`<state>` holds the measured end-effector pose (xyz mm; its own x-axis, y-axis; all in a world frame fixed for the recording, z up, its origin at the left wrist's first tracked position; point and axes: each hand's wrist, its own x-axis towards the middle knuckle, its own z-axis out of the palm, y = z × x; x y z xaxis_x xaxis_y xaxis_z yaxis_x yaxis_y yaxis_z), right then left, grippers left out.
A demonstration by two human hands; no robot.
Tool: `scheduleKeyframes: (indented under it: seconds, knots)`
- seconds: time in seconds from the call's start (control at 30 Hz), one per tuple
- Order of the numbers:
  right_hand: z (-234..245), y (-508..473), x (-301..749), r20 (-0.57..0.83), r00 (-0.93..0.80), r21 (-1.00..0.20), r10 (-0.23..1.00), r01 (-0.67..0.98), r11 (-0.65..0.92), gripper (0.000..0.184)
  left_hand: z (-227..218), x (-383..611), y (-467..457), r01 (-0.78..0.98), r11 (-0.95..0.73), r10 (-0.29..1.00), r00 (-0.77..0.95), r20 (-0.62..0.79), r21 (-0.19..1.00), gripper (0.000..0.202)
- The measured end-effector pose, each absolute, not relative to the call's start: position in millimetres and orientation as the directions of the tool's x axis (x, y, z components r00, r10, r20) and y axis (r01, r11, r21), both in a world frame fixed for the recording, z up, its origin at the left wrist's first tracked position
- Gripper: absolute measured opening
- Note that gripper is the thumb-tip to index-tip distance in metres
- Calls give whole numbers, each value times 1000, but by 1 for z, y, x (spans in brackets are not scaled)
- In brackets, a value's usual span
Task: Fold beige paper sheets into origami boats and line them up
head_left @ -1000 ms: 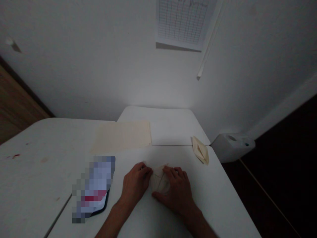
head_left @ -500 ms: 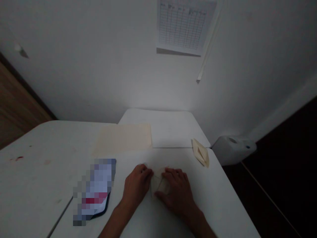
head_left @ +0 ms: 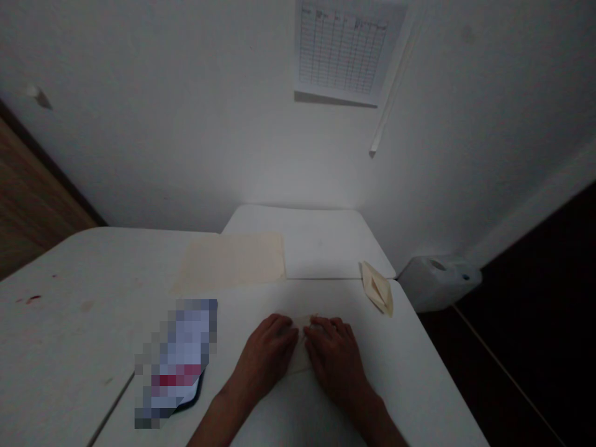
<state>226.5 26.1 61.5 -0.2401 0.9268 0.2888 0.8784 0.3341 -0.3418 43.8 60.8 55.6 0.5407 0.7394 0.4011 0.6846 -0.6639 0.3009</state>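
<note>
A folded sheet of cream paper lies on the white table, mostly hidden under my hands. My left hand presses its fingertips against the paper's left side. On the right side, my right hand rests its fingers on top of the paper. Only a narrow strip of the paper shows between them. A small folded cream paper boat lies near the table's right edge, beyond my right hand.
A flat cream paper sheet lies beyond my hands. To the left, a pixelated object rests on a dark case. A second white table adjoins at the back, and a white plastic container stands beyond the right edge.
My hands have moved closer together over the paper. The paper has gone from a wide rounded shape to a narrower fold, now mostly covered.
</note>
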Motion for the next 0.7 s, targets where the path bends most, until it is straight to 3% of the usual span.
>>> scheduleKeyframes:
  seconds: [0.2, 0.53, 0.7]
  knots:
    - [61, 29, 230, 301, -234, -315, 924, 891, 328, 25, 51, 42, 57, 711, -674, 721, 574, 388, 201, 25]
    - [65, 30, 235, 292, -290, -277, 911, 886, 371, 23, 38, 45, 63, 724, -660, 731, 560, 389, 199, 50]
    - [67, 28, 231, 262, -291, -259, 920, 897, 357, 28, 42, 48, 60, 719, -660, 734, 555, 392, 219, 50]
